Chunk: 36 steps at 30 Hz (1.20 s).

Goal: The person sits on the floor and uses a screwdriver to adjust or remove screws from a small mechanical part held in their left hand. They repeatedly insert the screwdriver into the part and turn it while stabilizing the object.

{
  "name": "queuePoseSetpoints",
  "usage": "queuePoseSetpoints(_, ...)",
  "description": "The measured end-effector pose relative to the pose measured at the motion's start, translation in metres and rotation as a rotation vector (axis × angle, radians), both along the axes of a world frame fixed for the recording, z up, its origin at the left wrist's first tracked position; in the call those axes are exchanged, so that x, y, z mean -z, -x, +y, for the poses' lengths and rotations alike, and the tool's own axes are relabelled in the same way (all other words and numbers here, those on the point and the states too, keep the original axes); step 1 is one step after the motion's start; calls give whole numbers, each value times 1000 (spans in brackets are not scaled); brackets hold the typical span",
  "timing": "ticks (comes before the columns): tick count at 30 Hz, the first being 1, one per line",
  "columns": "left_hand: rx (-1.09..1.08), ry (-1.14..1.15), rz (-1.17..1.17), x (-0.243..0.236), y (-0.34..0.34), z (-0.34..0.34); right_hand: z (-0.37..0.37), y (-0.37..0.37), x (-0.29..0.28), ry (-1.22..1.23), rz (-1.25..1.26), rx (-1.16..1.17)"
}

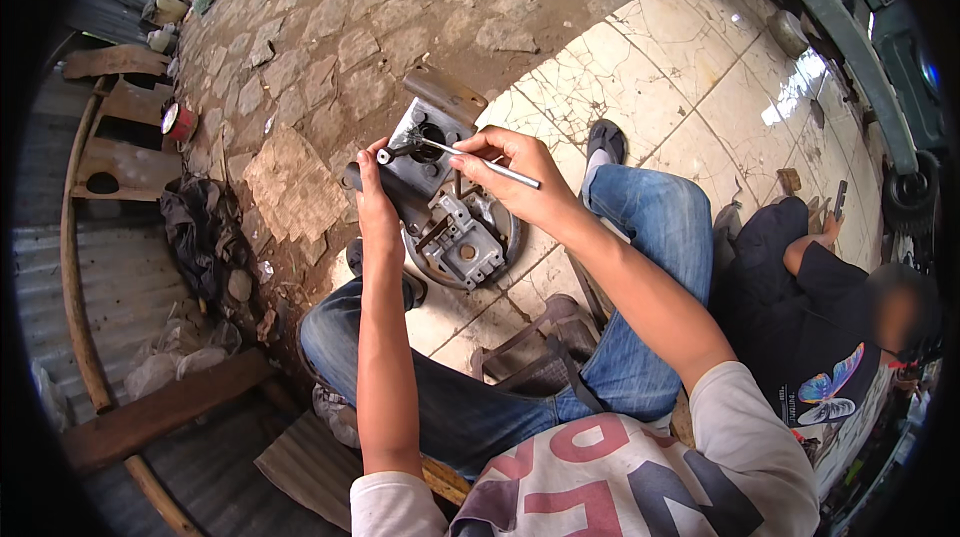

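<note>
My right hand point(515, 172) grips a slim silver metal rod point(505, 171), thumb and fingers pinched around it. Its far tip meets a small dark metal piece point(402, 145) with a round, holed end. My left hand point(377, 202) has its fingers closed on that small piece, though they partly hide it. Beside the left palm lies a dark cylinder point(405, 199), part of or resting on a greasy metal assembly. Below both hands this assembly shows a grey cast block point(467, 253) with a hole, set within a round rim. A grey plate point(408, 127) with a dark round opening lies behind.
A brown curved metal piece point(445, 94) lies beyond the plate. Flat cardboard point(292, 182) and dark cloth point(195, 237) are at left, near a wooden pole point(75, 267). Another person point(790, 287) sits at right on the tiles, holding a dark object. A mesh seat point(535, 352) stands between my legs.
</note>
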<state>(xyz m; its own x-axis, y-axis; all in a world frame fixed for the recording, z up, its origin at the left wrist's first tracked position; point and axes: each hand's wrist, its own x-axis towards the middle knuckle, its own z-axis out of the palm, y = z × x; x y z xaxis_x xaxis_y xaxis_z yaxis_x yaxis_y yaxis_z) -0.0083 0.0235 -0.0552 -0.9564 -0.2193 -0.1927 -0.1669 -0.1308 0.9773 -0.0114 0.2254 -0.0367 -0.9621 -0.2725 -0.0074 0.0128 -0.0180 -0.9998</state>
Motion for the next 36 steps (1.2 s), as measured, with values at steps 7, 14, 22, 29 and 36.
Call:
queuePoseSetpoints(7, -14, 8, -60, 5, 1, -7, -1, -6, -6, -46, 65, -56)
queuePoseSetpoints(14, -62, -142, -99, 5, 3, -12, -6, -11, -10, -111, 147, -40)
queuePoseSetpoints(22, -73, -170, -92, 0, -1, -7, -11, -13, -8, 134, 8, -53)
queuePoseSetpoints(29, -32, -154, -97, -2, 0, -4, -4, -8, -4, 49, 26, -63)
queuePoseSetpoints(36, -15, -140, -99, 10, 0, -12, 3, -2, -6, 32, 24, -67)
